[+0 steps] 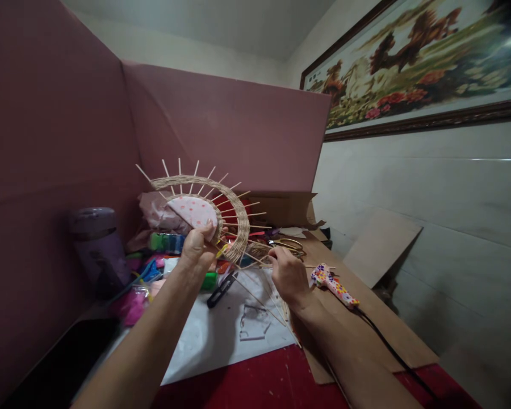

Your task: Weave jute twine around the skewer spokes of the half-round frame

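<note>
A woven half-round piece of thin sticks and tan cord is raised over the table, with a white half-disc dotted in pink at its centre. My left hand grips it at the half-disc, thumb on the front. My right hand is closed at the lower right of the piece, fingertips pinched at the cord near the stick ends. Behind its fingers lies a tangle of cord. Loose thin sticks slant across the white paper below.
A patterned glue gun with a black cable lies on brown cardboard at the right. A black cutter rests on white paper. Coloured packets and a purple tumbler stand left. Scissors lie behind my right hand.
</note>
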Demonstrator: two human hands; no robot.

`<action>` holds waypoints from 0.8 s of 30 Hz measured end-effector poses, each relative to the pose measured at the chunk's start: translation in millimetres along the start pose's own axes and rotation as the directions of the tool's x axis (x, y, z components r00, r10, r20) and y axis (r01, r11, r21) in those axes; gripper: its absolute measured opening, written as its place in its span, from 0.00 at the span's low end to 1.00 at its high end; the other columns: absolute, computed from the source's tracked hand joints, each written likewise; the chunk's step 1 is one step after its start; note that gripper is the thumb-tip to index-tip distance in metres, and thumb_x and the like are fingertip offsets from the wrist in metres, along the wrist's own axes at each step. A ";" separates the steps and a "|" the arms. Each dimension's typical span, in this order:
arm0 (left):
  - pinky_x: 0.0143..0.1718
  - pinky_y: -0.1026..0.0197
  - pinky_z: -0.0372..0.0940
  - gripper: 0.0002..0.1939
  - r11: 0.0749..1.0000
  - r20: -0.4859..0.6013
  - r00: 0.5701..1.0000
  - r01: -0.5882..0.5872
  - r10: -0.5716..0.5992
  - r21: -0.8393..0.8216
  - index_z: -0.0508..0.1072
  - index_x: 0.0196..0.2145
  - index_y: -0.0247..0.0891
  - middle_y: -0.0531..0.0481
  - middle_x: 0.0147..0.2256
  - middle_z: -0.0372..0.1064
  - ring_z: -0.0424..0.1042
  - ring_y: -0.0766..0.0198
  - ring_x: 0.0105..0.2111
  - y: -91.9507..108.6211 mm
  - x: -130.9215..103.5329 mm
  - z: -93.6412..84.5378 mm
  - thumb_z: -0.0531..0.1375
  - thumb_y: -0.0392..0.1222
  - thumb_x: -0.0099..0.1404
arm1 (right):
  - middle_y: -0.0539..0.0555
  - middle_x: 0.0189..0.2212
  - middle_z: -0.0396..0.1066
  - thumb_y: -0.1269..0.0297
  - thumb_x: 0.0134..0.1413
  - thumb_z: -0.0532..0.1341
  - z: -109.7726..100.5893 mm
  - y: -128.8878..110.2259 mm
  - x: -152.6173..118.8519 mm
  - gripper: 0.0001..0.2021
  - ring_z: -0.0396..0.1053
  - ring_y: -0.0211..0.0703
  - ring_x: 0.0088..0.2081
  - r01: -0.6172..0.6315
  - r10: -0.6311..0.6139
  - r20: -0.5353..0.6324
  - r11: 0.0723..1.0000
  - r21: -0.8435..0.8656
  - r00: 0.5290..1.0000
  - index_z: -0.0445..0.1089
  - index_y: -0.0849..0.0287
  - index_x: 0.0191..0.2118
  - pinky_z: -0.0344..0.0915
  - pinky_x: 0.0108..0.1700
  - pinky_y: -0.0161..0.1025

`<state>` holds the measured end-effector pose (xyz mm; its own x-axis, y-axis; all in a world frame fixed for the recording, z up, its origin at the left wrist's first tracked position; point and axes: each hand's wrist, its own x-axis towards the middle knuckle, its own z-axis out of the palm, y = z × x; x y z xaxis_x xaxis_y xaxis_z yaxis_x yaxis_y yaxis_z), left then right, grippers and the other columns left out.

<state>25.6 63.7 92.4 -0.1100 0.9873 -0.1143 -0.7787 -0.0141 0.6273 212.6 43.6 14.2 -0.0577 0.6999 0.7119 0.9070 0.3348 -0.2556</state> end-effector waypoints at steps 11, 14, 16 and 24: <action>0.24 0.62 0.65 0.06 0.979 -0.032 0.992 0.127 -0.124 0.159 0.70 0.24 0.32 0.50 0.17 0.69 0.70 0.64 0.19 -24.7 -1.4 0.5 0.55 0.30 0.56 | 0.51 0.29 0.70 0.63 0.58 0.54 -6.1 -5.7 -4.6 0.07 0.65 0.39 0.28 0.080 -0.095 -0.108 0.987 -0.139 0.990 0.66 0.57 0.32 0.47 0.29 0.35; 0.25 0.62 0.66 0.07 0.982 -0.017 0.994 0.113 -0.111 0.153 0.70 0.24 0.32 0.49 0.18 0.70 0.71 0.64 0.19 -28.7 -4.1 2.3 0.55 0.27 0.55 | 0.50 0.29 0.69 0.64 0.57 0.55 -7.9 -5.7 -3.3 0.06 0.64 0.39 0.29 0.055 -0.074 -0.128 0.987 -0.151 0.989 0.66 0.57 0.32 0.48 0.30 0.35; 0.25 0.63 0.66 0.07 0.986 0.015 0.995 0.096 -0.099 0.138 0.70 0.24 0.31 0.48 0.18 0.71 0.71 0.64 0.20 -28.4 -4.6 2.6 0.54 0.26 0.55 | 0.50 0.29 0.69 0.64 0.57 0.55 -9.3 -5.9 -2.4 0.06 0.64 0.39 0.30 0.026 -0.048 -0.141 0.988 -0.155 0.989 0.66 0.57 0.31 0.48 0.30 0.35; 0.24 0.63 0.66 0.08 0.981 0.119 0.977 0.165 -0.176 0.100 0.70 0.26 0.31 0.48 0.20 0.71 0.70 0.66 0.20 -26.4 -1.7 -1.0 0.53 0.24 0.55 | 0.50 0.29 0.69 0.65 0.57 0.55 -9.5 -5.2 -0.4 0.06 0.65 0.40 0.31 -0.029 0.006 -0.137 0.985 -0.170 0.991 0.65 0.58 0.31 0.49 0.31 0.35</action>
<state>45.7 62.2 75.3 0.1037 0.9860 -0.1304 -0.7202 0.1648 0.6739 211.8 35.6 21.4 0.0049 0.6089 0.7933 0.9659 0.2025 -0.1614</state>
